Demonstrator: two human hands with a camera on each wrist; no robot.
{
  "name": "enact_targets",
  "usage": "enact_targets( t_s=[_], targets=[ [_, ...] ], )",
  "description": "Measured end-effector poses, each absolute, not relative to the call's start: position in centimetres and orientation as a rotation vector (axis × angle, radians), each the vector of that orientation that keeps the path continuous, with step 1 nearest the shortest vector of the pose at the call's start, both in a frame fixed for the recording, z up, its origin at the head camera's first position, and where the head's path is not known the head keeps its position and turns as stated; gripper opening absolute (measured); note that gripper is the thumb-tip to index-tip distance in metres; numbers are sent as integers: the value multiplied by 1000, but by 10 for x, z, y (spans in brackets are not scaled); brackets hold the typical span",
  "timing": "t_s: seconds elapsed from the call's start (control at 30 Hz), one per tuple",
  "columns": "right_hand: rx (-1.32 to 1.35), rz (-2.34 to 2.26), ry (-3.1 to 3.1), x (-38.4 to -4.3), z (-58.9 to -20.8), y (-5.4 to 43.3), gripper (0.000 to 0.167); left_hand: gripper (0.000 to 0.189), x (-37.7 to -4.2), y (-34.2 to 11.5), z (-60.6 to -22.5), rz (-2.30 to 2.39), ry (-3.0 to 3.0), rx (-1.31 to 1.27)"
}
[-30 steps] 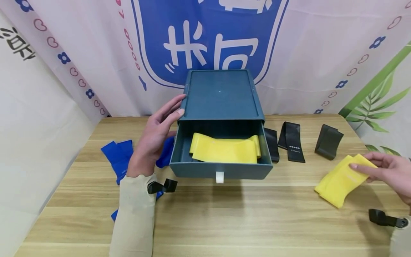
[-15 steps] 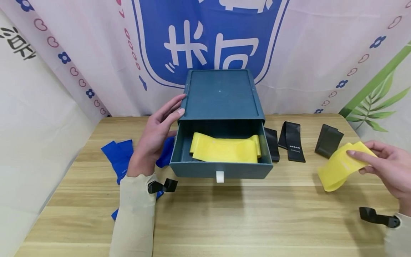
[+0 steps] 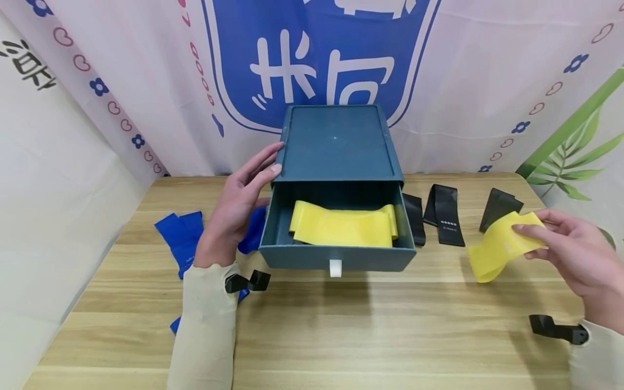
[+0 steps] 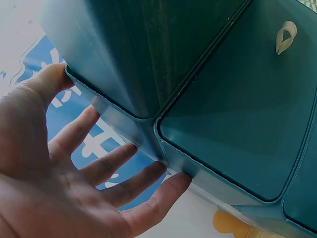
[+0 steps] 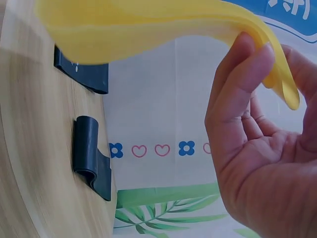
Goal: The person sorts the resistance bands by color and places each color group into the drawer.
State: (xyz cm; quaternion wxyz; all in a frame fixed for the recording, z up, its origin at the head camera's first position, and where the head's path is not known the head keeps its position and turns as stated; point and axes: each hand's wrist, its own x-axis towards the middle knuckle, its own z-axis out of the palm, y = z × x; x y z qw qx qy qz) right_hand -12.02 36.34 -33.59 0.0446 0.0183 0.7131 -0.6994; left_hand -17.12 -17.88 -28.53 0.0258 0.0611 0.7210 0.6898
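A dark teal storage box [image 3: 336, 143] stands at the back middle of the table, its top drawer [image 3: 297, 258] pulled out. Yellow resistance bands [image 3: 341, 226] lie in that drawer. My left hand [image 3: 233, 210] rests against the box's left side; in the left wrist view its fingers [image 4: 148, 201] are spread along the edge. On the right, my right hand [image 3: 575, 252] pinches another yellow resistance band [image 3: 499, 246] between thumb and fingers. This band droops to the left above the table, as the right wrist view also shows, with the held end [image 5: 282, 74] bent over.
Blue bands [image 3: 180, 238] lie left of the box, partly behind my left arm. Several black bands [image 3: 449, 216] lie on the right, one [image 3: 498, 206] just behind the held band. A white pull tab [image 3: 335, 268] sticks out of the drawer front. A printed curtain [image 3: 453, 97] hangs behind.
My right hand has lifted the yellow resistance band off the table and moved it left and slightly toward the back. My left hand has stayed at the box's side.
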Motion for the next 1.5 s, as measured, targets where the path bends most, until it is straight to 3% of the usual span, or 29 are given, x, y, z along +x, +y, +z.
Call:
enact_targets(
  t_s=[0.33,0.7,1.1,1.5],
  targets=[
    [115,-1986,2298,-124,-334,355,17,52,-173,-179,-288,2155,2217,180],
    [-143,-2095,2157,-117,-324,341,22,50,-175,-176,-289,2161,2214,176],
    [-326,-2268,1994,-126,-253,280,22,51,-172,-177,-290,2169,2224,174],
    [-382,-2457,1905,-140,-180,234,3,51,-173,-177,-290,2166,2221,183]
  ],
)
